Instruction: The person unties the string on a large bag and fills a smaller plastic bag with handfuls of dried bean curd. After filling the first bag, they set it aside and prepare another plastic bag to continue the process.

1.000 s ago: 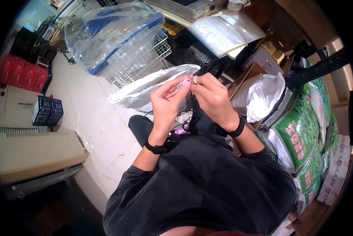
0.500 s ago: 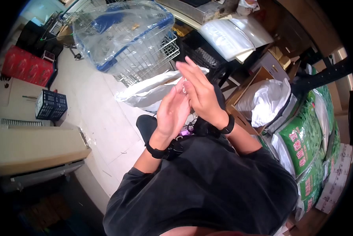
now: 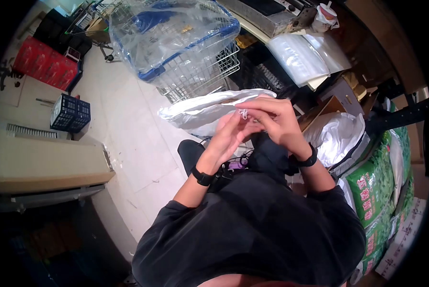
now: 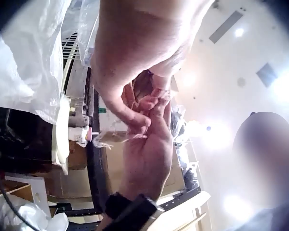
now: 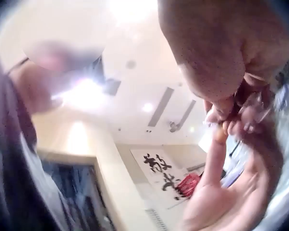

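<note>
Both hands meet in front of the chest, over an open white sack (image 3: 188,115). A small, loopy white string (image 3: 243,114) shows between their fingertips. My left hand (image 3: 228,139) pinches it from the left, its thumb pointing up at the loops. From the right, my right hand (image 3: 282,125) curls over with thumb and fingers on the string. In the left wrist view a thin translucent strand (image 4: 113,138) trails beside the fingers. The right wrist view has the fingertips of both hands bunched together, partly hidden behind the right hand.
A wire shopping cart (image 3: 195,71) covered in clear plastic stands ahead. Plastic bags (image 3: 298,55) lie on a black crate at the right front. Green printed sacks (image 3: 367,191) are stacked at the right. A dark blue crate (image 3: 71,114) sits on the floor at left.
The hands went from pinching the string to lying palm to palm with straighter fingers, then back to curled fingers around it. The head view has shifted, so the surroundings sit farther right.
</note>
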Tool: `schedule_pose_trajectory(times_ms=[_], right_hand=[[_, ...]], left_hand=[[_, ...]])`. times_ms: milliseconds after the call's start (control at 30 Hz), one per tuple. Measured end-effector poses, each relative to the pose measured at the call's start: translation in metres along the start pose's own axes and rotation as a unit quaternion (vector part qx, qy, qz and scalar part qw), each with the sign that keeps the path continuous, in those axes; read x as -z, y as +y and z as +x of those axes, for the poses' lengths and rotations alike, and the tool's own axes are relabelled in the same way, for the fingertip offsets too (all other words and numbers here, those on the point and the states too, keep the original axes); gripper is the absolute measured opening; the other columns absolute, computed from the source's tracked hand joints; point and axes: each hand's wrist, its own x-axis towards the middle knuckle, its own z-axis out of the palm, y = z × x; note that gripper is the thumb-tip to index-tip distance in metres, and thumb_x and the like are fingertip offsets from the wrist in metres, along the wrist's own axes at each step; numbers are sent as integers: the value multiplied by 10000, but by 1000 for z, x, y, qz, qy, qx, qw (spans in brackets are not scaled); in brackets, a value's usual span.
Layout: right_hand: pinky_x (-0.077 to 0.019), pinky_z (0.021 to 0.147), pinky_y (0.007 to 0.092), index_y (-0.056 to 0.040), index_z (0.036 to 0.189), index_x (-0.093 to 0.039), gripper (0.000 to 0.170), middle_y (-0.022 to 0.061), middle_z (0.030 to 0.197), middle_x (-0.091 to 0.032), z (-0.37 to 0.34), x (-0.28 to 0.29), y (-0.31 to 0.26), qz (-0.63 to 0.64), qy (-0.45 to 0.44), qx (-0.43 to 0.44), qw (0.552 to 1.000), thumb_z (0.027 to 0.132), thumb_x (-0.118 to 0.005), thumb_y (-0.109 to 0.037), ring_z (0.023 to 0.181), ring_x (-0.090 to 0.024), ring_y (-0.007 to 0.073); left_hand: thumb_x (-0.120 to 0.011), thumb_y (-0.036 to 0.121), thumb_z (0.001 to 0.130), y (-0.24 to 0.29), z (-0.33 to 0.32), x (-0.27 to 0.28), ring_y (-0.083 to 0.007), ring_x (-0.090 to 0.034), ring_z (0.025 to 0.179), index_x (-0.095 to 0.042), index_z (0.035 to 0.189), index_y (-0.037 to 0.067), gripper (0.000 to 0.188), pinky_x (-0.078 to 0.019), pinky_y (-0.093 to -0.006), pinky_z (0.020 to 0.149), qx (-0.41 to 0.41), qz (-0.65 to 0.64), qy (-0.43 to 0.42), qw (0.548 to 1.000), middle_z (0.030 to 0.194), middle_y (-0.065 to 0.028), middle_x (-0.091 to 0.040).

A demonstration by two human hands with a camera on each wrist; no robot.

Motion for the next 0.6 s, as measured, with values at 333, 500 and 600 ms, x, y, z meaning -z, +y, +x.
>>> schedule_pose_trajectory(times_ms=[333,500,600], right_hand=[[-562,829,322,1,1065,-770,240,127,1017,-722,-7,-10,-5,-149,8,183,972,839,-762,83,945,-696,230],[-571,825,322,24,1050,-782,203,126,1064,-708,-10,-9,17,-44,47,128,990,853,-785,74,971,-705,196],[-567,806,313,31,1001,-793,167,117,1073,-702,-11,-15,15,9,36,97,995,842,-797,83,972,-706,195]], left_hand=[[-769,85,964,10,-9,3,-167,-715,954,-676,1243,-51,323,-577,-284,879,-97,139,106,980,1115,-122,-751],[-765,22,955,15,-6,-14,-146,-732,887,-699,1175,-46,240,-594,-254,807,-134,110,114,978,1040,-119,-759],[-767,26,954,13,-8,-6,-138,-722,846,-702,1151,-44,219,-586,-241,781,-112,132,111,979,1035,-101,-749]])
